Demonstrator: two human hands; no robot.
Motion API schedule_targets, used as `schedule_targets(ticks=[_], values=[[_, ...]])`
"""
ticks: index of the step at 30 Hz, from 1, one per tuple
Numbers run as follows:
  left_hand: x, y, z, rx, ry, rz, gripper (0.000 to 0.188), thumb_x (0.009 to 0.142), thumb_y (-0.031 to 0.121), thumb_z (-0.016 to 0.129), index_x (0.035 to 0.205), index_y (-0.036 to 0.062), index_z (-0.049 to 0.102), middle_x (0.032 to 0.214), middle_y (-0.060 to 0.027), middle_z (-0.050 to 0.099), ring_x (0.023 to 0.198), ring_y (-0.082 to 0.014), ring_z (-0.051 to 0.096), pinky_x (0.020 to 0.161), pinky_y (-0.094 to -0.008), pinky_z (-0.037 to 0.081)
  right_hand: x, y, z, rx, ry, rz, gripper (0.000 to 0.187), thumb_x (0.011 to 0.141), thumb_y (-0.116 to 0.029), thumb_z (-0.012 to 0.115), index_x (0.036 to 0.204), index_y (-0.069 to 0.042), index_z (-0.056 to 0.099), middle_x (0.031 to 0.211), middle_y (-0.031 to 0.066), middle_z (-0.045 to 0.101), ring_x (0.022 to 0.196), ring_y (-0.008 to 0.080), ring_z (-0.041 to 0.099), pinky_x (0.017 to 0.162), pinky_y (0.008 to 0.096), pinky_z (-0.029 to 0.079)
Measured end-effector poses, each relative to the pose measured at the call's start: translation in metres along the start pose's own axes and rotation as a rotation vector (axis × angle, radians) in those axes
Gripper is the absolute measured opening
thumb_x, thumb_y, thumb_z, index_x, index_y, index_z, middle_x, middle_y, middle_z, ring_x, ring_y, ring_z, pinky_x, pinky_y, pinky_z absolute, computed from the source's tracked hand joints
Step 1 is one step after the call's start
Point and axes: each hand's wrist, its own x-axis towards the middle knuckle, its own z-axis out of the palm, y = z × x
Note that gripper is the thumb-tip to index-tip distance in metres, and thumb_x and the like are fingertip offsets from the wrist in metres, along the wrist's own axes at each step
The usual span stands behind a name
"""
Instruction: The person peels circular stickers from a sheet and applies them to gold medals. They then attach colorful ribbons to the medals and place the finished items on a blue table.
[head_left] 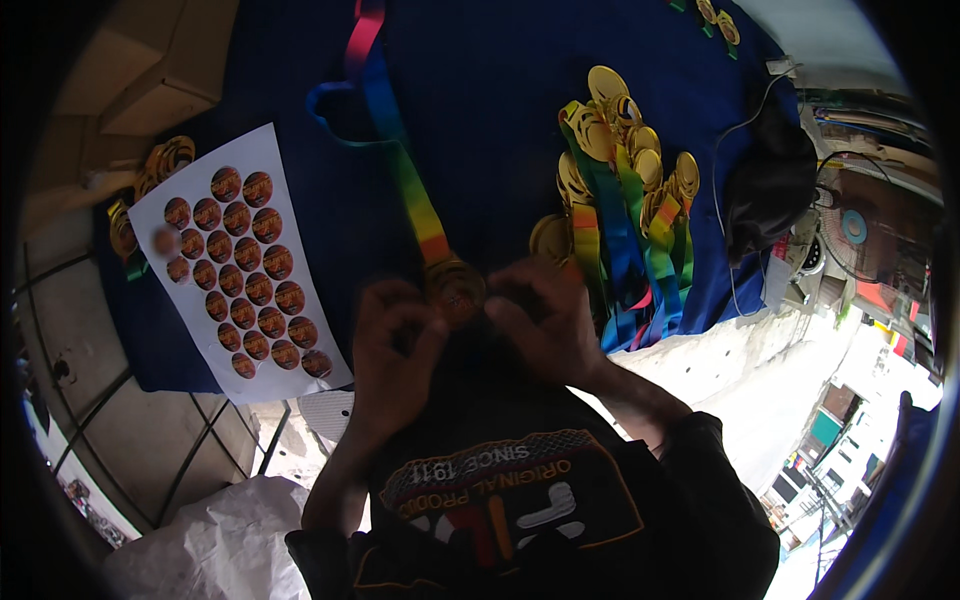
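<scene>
A gold medal (455,287) is held upright in front of my chest, with a round dark reddish sticker-like disc at its centre. My left hand (393,345) pinches its left edge with curled fingers. On the other edge, my right hand (540,318) grips with thumb and fingers. From the medal's top a rainbow ribbon (415,190) runs away across the cloth and loops at the far end. To the left lies a white sheet (212,320) bearing rows of round dark red-orange stickers (258,289).
A heap of gold medals (640,150) with rainbow ribbons (620,255) lies right on the dark blue cloth (480,120). More medals (165,165) sit behind the sheet, others (728,30) far right. Cardboard boxes (165,80) stand far left; a black bag (768,180) and fan (852,225) right.
</scene>
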Motion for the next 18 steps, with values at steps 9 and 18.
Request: schedule_targets(ticks=[9, 18], values=[[0.001, 0.004, 0.005, 0.053, -0.142, -0.182, 0.017, 0.091, 0.015, 0.074, 0.094, -0.0011, 0.072, 0.109, -0.0131, 0.058, 0.098, -0.0234, 0.065, 0.085, -0.0335, 0.052, 0.0, 0.01, -0.002, -0.127, -0.154, 0.017, 0.013, 0.086, -0.011, 0.077, 0.093, -0.003, 0.069, 0.096, 0.0123, 0.064, 0.086, 0.0308, 0.068, 0.071, 0.0384, 0.055], [0.004, 0.003, 0.015, 0.313, -0.006, -0.08, 0.02, 0.09, 0.017, 0.076, 0.087, -0.0017, 0.073, 0.098, -0.014, 0.06, 0.086, -0.0263, 0.066, 0.075, -0.0365, 0.052, 0.003, 0.012, 0.015, -0.321, -0.058, -0.052, 0.009, 0.089, -0.013, 0.074, 0.092, -0.006, 0.068, 0.1, 0.0106, 0.062, 0.084, 0.0317, 0.068, 0.071, 0.0425, 0.056]])
